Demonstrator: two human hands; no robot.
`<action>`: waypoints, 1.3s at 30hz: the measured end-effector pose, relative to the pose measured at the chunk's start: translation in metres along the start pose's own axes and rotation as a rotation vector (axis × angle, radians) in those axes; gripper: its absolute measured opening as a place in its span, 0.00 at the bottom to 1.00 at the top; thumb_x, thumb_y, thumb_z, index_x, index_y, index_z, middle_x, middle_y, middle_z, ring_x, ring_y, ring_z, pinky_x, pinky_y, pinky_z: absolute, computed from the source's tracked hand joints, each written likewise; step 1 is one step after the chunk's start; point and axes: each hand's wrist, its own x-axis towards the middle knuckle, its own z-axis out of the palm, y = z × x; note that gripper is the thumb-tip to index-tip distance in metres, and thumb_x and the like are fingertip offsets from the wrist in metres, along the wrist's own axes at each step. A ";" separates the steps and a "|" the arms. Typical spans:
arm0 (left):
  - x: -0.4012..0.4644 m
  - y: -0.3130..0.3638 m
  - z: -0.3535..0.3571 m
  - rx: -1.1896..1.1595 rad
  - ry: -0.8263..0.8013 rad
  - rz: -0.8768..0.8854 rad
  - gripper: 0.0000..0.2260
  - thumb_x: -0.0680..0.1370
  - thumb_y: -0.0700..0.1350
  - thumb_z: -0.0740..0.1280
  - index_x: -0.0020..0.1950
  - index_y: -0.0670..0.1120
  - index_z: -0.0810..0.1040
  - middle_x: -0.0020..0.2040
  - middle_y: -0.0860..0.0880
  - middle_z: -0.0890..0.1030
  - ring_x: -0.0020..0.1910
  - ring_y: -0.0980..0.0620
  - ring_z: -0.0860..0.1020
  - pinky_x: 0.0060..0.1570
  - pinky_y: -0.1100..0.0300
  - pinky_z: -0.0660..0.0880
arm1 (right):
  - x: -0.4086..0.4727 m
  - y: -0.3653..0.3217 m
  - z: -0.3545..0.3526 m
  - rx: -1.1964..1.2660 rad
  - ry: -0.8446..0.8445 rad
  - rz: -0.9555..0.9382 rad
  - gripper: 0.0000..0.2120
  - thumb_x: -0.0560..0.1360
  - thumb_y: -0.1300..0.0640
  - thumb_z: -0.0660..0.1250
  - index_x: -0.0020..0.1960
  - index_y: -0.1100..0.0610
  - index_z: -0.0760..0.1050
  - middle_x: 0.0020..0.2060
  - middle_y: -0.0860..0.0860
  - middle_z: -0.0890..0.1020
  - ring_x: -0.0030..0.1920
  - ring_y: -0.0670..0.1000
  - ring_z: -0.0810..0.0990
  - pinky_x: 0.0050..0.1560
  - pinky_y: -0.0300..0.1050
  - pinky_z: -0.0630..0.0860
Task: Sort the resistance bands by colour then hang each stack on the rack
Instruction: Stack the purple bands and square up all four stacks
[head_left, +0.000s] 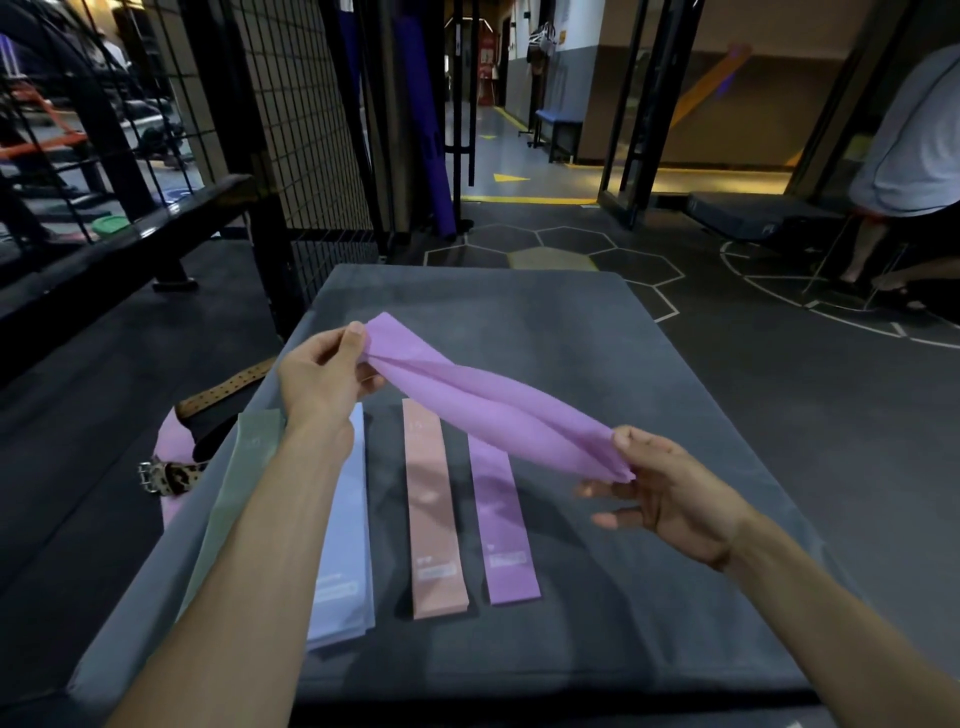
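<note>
Currently both hands are up over the grey mat, holding one purple band stretched between them, clear of the surface. Left hand pinches the far-left end between thumb and fingers; the fabric bunches into folds there. Right hand pinches the near-right end with thumb and forefinger, the other fingers loosely spread below it. The band runs diagonally from upper left to lower right, creased lengthwise, slightly slack.

On the mat below, bands lie in parallel strips, long axis running away from the camera:
- green band at the far left, close to the mat's left edge, partly hidden by the left forearm
- blue stack just right of it, also partly under the forearm; more than one layer shows at the near end
- pink stack in the middle, apart from the blue
- second purple band right of the pink, a narrow gap between; its far end is covered by the held band

Pink and flat purple both carry a small label near the near end; text unreadable.

Off the mat's left edge on the dark floor: a tan studded belt, a leopard-print strap with metal buckle, and a bit of purple fabric beside them.

Black wire-grid rack stands beyond the mat's far-left corner. Another person's legs and grey shirt are at the far right.
</note>
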 end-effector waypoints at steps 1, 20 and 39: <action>0.000 0.000 -0.001 0.000 0.007 -0.004 0.04 0.81 0.43 0.70 0.48 0.43 0.82 0.40 0.48 0.84 0.31 0.56 0.82 0.32 0.62 0.79 | 0.000 0.000 -0.001 -0.006 -0.017 0.014 0.22 0.62 0.46 0.82 0.46 0.55 0.76 0.44 0.56 0.82 0.47 0.60 0.86 0.35 0.51 0.83; -0.012 0.007 0.009 0.095 0.061 0.188 0.05 0.81 0.45 0.69 0.46 0.48 0.82 0.44 0.47 0.85 0.31 0.53 0.83 0.30 0.59 0.79 | 0.020 0.020 0.022 -0.338 0.601 -0.082 0.12 0.80 0.54 0.68 0.44 0.60 0.70 0.36 0.58 0.84 0.33 0.62 0.86 0.30 0.50 0.80; -0.073 0.044 0.046 0.164 -0.738 0.328 0.02 0.76 0.41 0.74 0.44 0.47 0.85 0.37 0.48 0.83 0.29 0.49 0.79 0.32 0.58 0.80 | 0.001 -0.003 0.002 -0.640 0.154 -0.054 0.18 0.74 0.49 0.74 0.61 0.54 0.77 0.55 0.57 0.83 0.44 0.53 0.84 0.52 0.64 0.80</action>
